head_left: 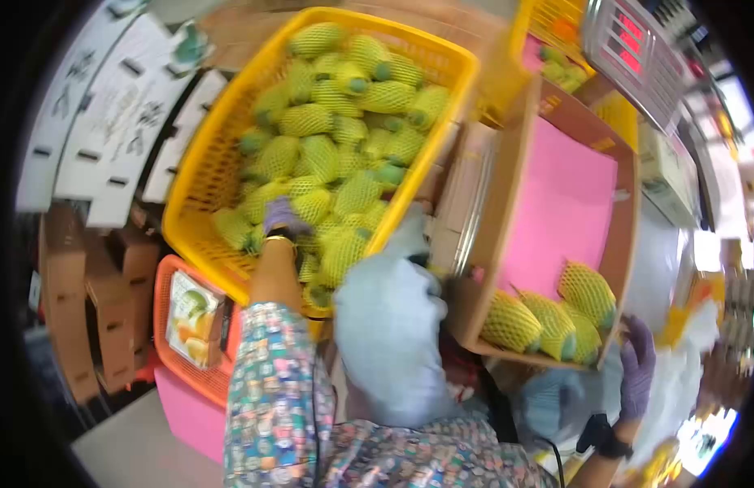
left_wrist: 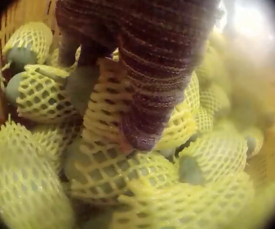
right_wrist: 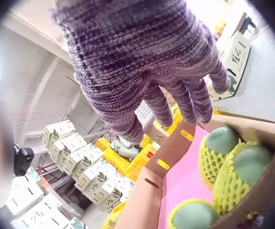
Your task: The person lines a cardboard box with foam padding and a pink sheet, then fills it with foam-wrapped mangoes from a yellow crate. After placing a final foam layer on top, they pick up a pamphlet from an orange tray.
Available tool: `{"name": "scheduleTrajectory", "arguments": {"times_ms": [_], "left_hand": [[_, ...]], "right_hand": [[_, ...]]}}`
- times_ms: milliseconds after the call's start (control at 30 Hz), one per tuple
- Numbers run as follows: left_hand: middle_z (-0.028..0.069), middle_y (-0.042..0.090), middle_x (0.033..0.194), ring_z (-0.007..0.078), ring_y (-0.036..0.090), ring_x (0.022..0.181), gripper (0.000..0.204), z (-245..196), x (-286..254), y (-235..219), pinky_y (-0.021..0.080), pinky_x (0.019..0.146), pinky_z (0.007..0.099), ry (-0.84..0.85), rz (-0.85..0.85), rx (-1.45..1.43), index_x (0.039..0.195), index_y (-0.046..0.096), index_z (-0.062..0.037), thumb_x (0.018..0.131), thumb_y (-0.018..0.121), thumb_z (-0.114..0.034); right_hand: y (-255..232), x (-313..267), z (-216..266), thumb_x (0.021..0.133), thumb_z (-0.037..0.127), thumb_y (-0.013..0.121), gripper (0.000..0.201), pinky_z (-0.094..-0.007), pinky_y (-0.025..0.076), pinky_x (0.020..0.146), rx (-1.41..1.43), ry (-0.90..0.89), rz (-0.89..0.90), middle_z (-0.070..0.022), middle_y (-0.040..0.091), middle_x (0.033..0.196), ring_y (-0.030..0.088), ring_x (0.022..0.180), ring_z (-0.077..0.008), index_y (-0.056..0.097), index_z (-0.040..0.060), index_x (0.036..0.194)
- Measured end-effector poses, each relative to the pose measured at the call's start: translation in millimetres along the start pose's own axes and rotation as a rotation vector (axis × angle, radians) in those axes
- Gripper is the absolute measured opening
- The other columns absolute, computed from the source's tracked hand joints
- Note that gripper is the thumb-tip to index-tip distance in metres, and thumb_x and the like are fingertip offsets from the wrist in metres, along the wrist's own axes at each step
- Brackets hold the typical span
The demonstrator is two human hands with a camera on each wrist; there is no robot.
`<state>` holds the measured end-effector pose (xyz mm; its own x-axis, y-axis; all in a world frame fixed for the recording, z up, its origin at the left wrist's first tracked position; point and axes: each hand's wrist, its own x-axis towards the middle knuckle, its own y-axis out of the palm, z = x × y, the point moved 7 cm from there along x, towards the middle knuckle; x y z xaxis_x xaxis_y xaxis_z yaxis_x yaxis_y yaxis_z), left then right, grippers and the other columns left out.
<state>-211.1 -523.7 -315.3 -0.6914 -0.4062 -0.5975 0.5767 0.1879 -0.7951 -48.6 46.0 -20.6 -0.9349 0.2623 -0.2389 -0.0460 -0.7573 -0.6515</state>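
Note:
Green mangoes (head_left: 316, 154) in yellow foam nets fill a big yellow crate (head_left: 200, 175). My left hand (head_left: 284, 218), in a purple knit glove, reaches down among them near the crate's front edge. In the left wrist view its thumb and fingers grip one netted mango (left_wrist: 108, 102), partly hidden by the glove. My gloved right hand (head_left: 636, 370) hangs beside the near right corner of a cardboard box (head_left: 514, 191), fingers loose and holding nothing. Inside that box, on a pink liner (head_left: 560, 203), several netted mangoes (head_left: 548, 321) lie along the near end.
An orange basket (head_left: 167, 321) holding a fruit-picture box stands left of my arm. White printed cartons (head_left: 108, 106) and brown cartons (head_left: 108, 301) are stacked further left. Past the lined box sits a scale (head_left: 637, 53) with a red display, beside another yellow crate (head_left: 548, 16).

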Motion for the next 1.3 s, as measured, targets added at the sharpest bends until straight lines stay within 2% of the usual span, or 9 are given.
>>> {"name": "scheduleTrajectory", "arguments": {"times_ms": [100, 300, 467, 633, 767, 833, 967, 1100, 1300], "left_hand": [[0.0196, 0.03, 0.132, 0.0278, 0.032, 0.121, 0.107, -6, -2, 4, 0.027, 0.1, 0.0291, 0.19, 0.072, -0.33, 0.129, 0.02, 0.0057, 0.049, 0.079, -0.036], [0.0173, 0.045, 0.116, 0.0232, 0.05, 0.097, 0.085, -18, -45, -45, 0.043, 0.078, 0.0328, 0.331, 0.115, -0.69, 0.124, 0.027, 0.0051, 0.064, 0.07, -0.036], [0.0131, 0.055, 0.094, 0.0161, 0.06, 0.066, 0.062, -65, -204, -181, 0.051, 0.055, 0.0241, 0.75, 0.353, -1.017, 0.119, 0.034, 0.0039, 0.074, 0.064, -0.026], [0.0102, 0.057, 0.088, 0.0156, 0.059, 0.063, 0.056, -133, -297, -192, 0.051, 0.058, 0.0254, 0.92, 0.637, -0.899, 0.116, 0.039, 0.0036, 0.074, 0.065, -0.022], [0.0086, 0.057, 0.089, 0.0145, 0.059, 0.066, 0.053, -190, -358, -170, 0.051, 0.06, 0.0255, 1.173, 0.895, -0.758, 0.119, 0.039, -0.0017, 0.076, 0.062, -0.023], [0.0079, 0.057, 0.089, 0.0143, 0.059, 0.069, 0.053, -210, -369, -163, 0.051, 0.059, 0.0253, 1.22, 0.925, -0.714, 0.12, 0.039, -0.0034, 0.077, 0.062, -0.023], [0.0099, 0.059, 0.086, 0.0155, 0.06, 0.071, 0.057, -243, -357, -146, 0.051, 0.059, 0.0267, 1.229, 0.955, -0.659, 0.123, 0.031, -0.0056, 0.079, 0.06, -0.028], [0.0094, 0.054, 0.102, 0.013, 0.055, 0.081, 0.061, -226, -264, -178, 0.047, 0.063, 0.0261, 1.141, 0.346, -0.555, 0.131, 0.019, -0.0103, 0.083, 0.055, -0.025], [0.0153, 0.052, 0.111, 0.0253, 0.053, 0.096, 0.062, -87, -108, -150, 0.044, 0.08, 0.0331, 0.515, 0.137, -0.653, 0.124, 0.035, 0.0012, 0.075, 0.062, -0.025]], "right_hand": [[-3, 2, 20, 0.079, 0.019, 0.058, 0.043, -0.0284, 0.037, 0.087, -0.04, -0.009, -0.046, -0.0076, 0.051, 0.108, 0.048, 0.097, -0.0156, 0.046, -0.0003, 0.115], [11, 15, 60, 0.075, 0.012, 0.061, 0.036, -0.0282, 0.04, 0.084, 0.031, -0.187, -0.101, -0.0072, 0.053, 0.105, 0.051, 0.092, -0.0149, 0.052, 0.0019, 0.108], [55, 24, 149, 0.068, 0.017, 0.065, 0.046, -0.0345, 0.042, 0.083, -0.235, -0.656, 0.007, -0.0136, 0.049, 0.111, 0.051, 0.096, -0.0264, 0.052, 0.0124, 0.112], [74, -5, 211, 0.062, 0.026, 0.07, 0.069, -0.0402, 0.034, 0.092, -0.504, -1.218, -0.028, -0.0176, 0.037, 0.124, 0.041, 0.11, -0.0331, 0.041, 0.0202, 0.124], [77, 1, 192, 0.062, 0.025, 0.07, 0.071, -0.0384, 0.038, 0.089, -0.557, -1.127, 0.212, -0.0159, 0.045, 0.119, 0.047, 0.106, -0.0313, 0.038, 0.0196, 0.126], [74, 14, 165, 0.063, 0.025, 0.07, 0.073, -0.0359, 0.042, 0.085, -0.016, -0.789, 0.684, -0.0138, 0.054, 0.109, 0.053, 0.099, -0.0291, 0.036, 0.0184, 0.127], [57, 28, 128, 0.063, 0.024, 0.07, 0.072, -0.0355, 0.044, 0.082, -0.165, -0.628, 0.589, -0.0139, 0.058, 0.102, 0.056, 0.095, -0.0286, 0.037, 0.0194, 0.126], [57, 59, 85, 0.065, 0.031, 0.066, 0.067, -0.0391, 0.042, 0.081, -0.752, -0.395, 0.389, -0.0127, 0.057, 0.095, 0.055, 0.092, -0.03, 0.038, 0.0251, 0.125], [110, 79, 50, 0.072, 0.039, 0.056, 0.057, -0.044, 0.033, 0.089, -1.104, -0.304, 0.584, -0.0157, 0.054, 0.101, 0.049, 0.102, -0.0297, 0.039, 0.0239, 0.124]]}}
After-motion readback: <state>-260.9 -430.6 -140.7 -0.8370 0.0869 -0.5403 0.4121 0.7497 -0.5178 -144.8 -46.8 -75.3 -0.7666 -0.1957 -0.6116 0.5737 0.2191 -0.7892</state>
